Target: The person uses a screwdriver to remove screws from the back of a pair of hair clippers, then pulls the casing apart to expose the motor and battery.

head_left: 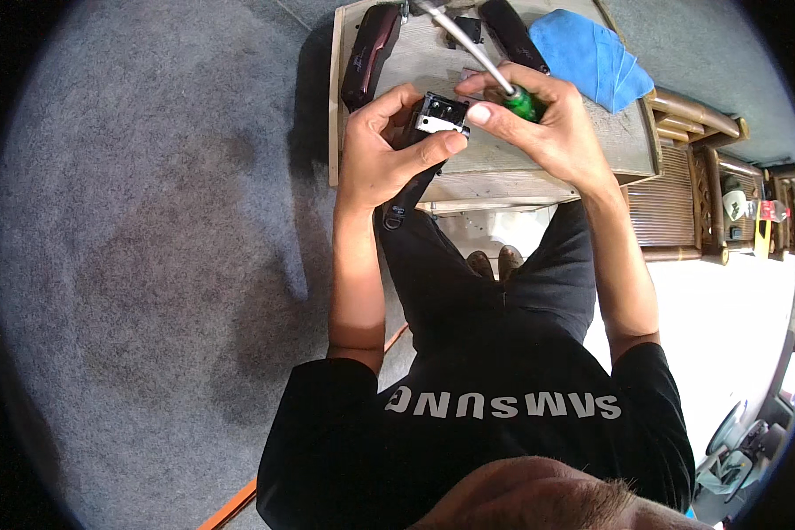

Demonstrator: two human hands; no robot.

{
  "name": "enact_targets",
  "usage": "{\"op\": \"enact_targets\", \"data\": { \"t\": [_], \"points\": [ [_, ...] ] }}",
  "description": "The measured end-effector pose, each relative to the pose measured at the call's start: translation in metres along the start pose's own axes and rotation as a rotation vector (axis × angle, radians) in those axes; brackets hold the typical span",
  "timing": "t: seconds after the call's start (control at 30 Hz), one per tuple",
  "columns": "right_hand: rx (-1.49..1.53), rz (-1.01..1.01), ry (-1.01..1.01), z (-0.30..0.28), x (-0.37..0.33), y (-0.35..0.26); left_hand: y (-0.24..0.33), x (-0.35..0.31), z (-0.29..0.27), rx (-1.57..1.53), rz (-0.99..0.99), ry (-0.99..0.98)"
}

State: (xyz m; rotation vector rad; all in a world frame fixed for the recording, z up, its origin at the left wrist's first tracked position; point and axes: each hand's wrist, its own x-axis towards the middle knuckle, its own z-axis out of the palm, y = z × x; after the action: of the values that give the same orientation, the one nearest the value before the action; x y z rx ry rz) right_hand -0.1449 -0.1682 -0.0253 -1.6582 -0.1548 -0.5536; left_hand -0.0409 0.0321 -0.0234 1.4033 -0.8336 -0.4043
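Observation:
My left hand (384, 155) is closed round a black hair clipper (404, 201), its thumb across the front near the light metal plate. The clipper's top end is open and shows parts inside. Its body slants down toward my lap. In my right hand (561, 132) lies a screwdriver (523, 104) with a green handle, tucked in the palm. The screwdriver's long shaft points up and left, away from the clipper. My right thumb and index fingertip are beside the clipper's open end; whether they pinch something small I cannot make out.
On the wooden table (539, 172) lie a maroon and black clipper casing (373, 57), a small black part (465, 34), a long black piece (511, 35) and a folded blue cloth (587, 57). A bamboo bench (667, 194) stands at the right. Grey carpet (150, 221) spreads to the left.

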Motion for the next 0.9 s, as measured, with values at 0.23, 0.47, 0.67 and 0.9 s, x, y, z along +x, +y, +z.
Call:
{"op": "enact_targets", "data": {
  "t": [0.23,0.47,0.67,0.9],
  "points": [
    [-0.221,0.084,-0.129,-0.0014,0.0021,-0.0095,0.002,0.0008,0.0012,0.039,0.008,-0.057],
    [-0.186,0.085,-0.122,-0.0024,0.0006,-0.0051,0.0052,-0.0003,0.0008,-0.003,-0.023,-0.086],
    [-0.251,0.11,-0.14,-0.0042,-0.0008,-0.0077,0.0006,-0.0014,-0.0035,0.075,-0.012,-0.109],
    [-0.215,0.086,-0.138,-0.0032,-0.0009,-0.0061,0.001,-0.0013,0.001,0.038,0.016,-0.079]
  ]
}}
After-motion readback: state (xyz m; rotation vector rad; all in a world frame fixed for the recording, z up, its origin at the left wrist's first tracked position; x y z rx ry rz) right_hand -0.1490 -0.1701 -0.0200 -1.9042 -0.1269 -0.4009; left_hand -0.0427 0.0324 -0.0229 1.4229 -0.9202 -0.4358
